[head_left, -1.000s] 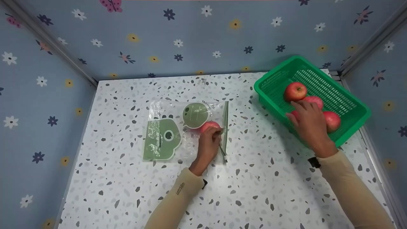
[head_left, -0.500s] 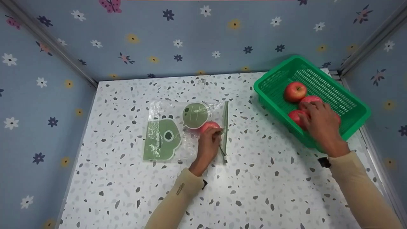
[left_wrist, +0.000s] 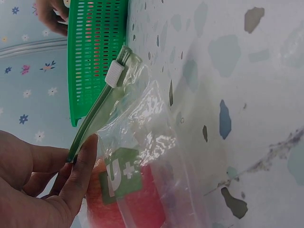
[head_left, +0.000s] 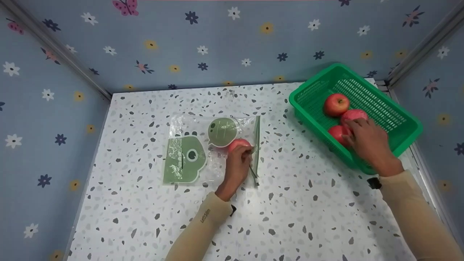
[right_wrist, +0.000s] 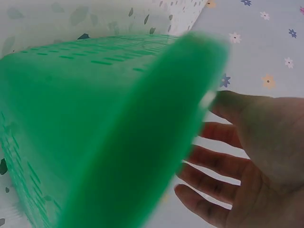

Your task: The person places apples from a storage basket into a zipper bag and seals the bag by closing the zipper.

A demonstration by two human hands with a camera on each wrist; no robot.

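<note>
My left hand pinches the green-edged opening of a clear zip bag printed with a green cartoon dinosaur. Inside the bag, just by the opening, lies a red apple. The left wrist view shows thumb and fingers on the green zip strip, with the white slider at its far end. My right hand reaches into a green plastic basket over the apples, fingers spread and loosely bent. An apple is mostly hidden beneath it; two red apples lie beside the fingertips.
Another apple sits toward the back of the basket. The basket stands at the right rear of a white speckled table. Blue flower-printed panels enclose the back and sides.
My right hand has shifted right and slightly toward me inside the basket, uncovering the front-left apple and covering the right one. The left hand and bag have stayed put.
</note>
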